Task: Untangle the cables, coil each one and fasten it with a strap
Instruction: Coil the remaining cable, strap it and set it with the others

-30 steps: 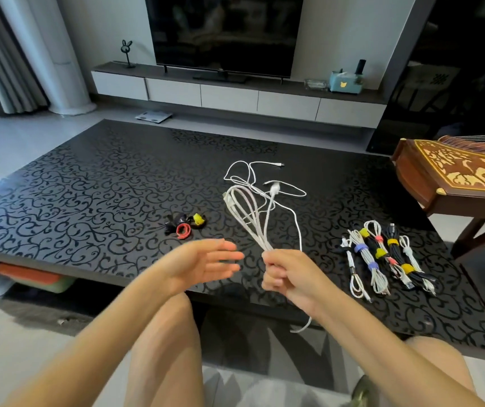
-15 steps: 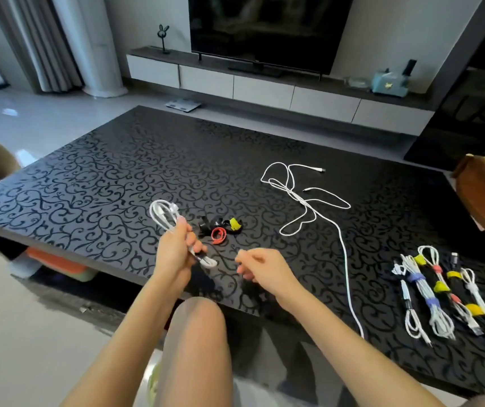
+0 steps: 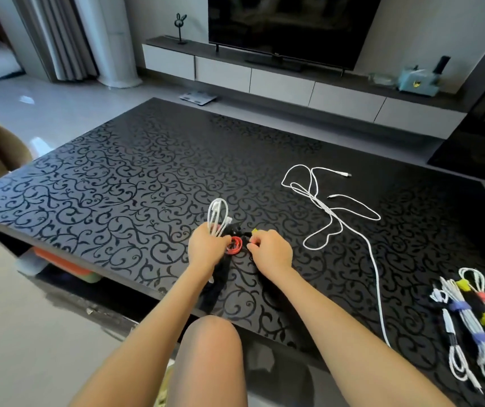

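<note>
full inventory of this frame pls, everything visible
coiled cable: 1, white, in left hand
loose straps: few, red, black, yellow, table between hands
tangled cable: count unclear, white, table right of hands
strapped bundles: several, white and black, table's right edge
table: 1, black patterned, foreground
TV: 1, black, far wall
left hand: grips coiled cable
right hand: fingers curled at straps, grip unclear

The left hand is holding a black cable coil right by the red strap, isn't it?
Not quite. The coil in the left hand is white, not black; the head view shows it. The rest is right: the left hand holds it right by the red strap.
</note>
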`<state>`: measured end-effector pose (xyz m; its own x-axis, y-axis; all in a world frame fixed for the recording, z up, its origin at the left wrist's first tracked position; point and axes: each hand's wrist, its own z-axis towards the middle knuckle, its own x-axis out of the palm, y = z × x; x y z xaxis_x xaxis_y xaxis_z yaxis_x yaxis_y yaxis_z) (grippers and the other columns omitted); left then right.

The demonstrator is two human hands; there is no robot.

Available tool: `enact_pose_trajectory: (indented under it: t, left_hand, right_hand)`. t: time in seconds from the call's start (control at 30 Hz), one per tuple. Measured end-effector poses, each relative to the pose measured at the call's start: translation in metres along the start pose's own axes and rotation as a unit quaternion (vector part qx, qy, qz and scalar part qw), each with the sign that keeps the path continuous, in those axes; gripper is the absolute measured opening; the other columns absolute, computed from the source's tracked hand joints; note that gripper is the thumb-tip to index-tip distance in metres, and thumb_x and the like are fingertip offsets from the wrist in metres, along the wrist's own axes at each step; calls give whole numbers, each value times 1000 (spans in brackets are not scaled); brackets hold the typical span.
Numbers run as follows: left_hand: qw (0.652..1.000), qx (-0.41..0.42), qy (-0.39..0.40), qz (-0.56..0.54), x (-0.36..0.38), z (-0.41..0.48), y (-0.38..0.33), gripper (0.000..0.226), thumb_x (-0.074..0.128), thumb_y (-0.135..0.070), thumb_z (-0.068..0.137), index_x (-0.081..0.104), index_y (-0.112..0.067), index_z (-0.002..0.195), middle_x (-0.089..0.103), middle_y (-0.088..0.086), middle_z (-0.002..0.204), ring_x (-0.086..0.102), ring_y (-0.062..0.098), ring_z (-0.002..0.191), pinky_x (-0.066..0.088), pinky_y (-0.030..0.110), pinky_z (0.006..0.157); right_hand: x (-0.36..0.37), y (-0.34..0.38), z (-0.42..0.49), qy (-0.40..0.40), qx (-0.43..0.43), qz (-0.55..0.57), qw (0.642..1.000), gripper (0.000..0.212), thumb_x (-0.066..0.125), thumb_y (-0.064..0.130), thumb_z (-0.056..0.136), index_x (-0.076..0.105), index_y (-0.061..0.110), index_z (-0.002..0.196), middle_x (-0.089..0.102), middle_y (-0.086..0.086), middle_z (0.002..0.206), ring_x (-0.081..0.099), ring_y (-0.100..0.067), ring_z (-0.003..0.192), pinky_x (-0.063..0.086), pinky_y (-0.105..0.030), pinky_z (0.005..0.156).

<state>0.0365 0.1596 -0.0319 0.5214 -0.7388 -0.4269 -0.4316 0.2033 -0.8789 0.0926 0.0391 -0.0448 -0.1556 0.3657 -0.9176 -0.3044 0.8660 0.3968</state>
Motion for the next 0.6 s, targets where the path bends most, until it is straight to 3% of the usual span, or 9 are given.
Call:
enact_pose_trajectory:
  t: [0.07, 0.13, 0.23, 0.3, 0.37, 0.43, 0.6]
  left_hand:
    - [998, 11, -34, -47, 3, -3, -3, 19, 68, -14, 80, 51, -17, 72, 58, 4, 69, 53, 23, 63, 48, 38, 62]
    - [993, 27, -29, -110, 6, -10, -11, 10, 65, -10, 81, 58, -9, 76, 56, 3, 65, 51, 20, 60, 45, 30, 55]
    - [980, 31, 69, -186, 11, -25, -27, 3, 64, -8, 84, 63, -9, 81, 51, 0, 56, 42, 16, 51, 34, 24, 44]
    - [972, 28, 151, -180, 15, -33, -37, 5, 64, -12, 87, 65, -8, 85, 43, -8, 43, 36, 12, 40, 30, 23, 40]
    - [950, 1, 243, -195, 19, -39, -44, 10, 60, -15, 91, 62, -9, 84, 32, -9, 40, 27, 7, 34, 26, 20, 36]
    - [922, -26, 316, -223, 23, -46, -49, 18, 58, -15, 93, 54, -13, 75, 24, -8, 44, 19, 7, 36, 23, 19, 37]
    - [886, -55, 359, -289, 40, -70, -62, 28, 51, -6, 94, 49, -11, 66, 23, -7, 39, 18, 5, 31, 22, 17, 34]
  right_hand:
    - [-12, -7, -1, 22, 38, 123, 991, 7, 60, 26, 89, 64, 20, 89, 60, -1, 92, 57, -21, 91, 43, -33, 77]
    - [-32, -14, -7, 56, 80, 286, 953, 12, 62, 18, 87, 59, 21, 76, 58, 1, 78, 54, -19, 79, 46, -35, 73]
    - [-65, -26, -24, 130, 110, 458, 873, 14, 57, 8, 92, 59, 17, 82, 58, 1, 79, 56, -13, 74, 45, -26, 64]
    - [-83, -37, -35, 176, 110, 534, 820, 12, 52, 7, 94, 61, 13, 89, 63, 0, 84, 59, -13, 76, 46, -24, 63]
    - [-95, -48, -45, 200, 120, 597, 768, 13, 48, 6, 95, 61, 9, 92, 64, -1, 84, 58, -14, 73, 45, -26, 63]
    - [-103, -59, -54, 196, 136, 631, 738, 13, 47, 5, 94, 60, 9, 91, 64, -2, 83, 58, -15, 70, 44, -28, 64]
    - [-114, -77, -77, 183, 153, 653, 719, 13, 47, 6, 93, 60, 7, 90, 64, -6, 81, 58, -16, 66, 46, -28, 62]
